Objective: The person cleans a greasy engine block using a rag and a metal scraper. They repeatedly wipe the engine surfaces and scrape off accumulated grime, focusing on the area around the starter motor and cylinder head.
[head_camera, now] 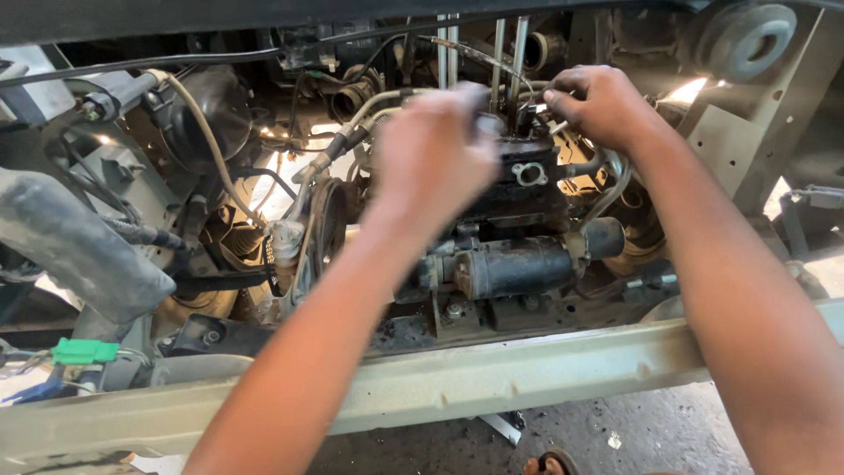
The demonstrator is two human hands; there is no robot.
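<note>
Both my arms reach over a pale frame rail (492, 374) into a greasy engine bay. My left hand (435, 145) is blurred and hovers at the top of the black engine block (519, 189), fingers curled; whether it holds anything I cannot tell. My right hand (598, 105) pinches something small at the top of the block, beside two upright metal rods (508, 57). Below the block lies a dark cylindrical starter motor (519, 264).
Hoses and cables (207, 132) run across the left side, with a grey padded part (75, 246) and a green connector (83, 352) at lower left. A round rubber mount (747, 35) sits top right. Concrete floor (651, 431) shows below the rail.
</note>
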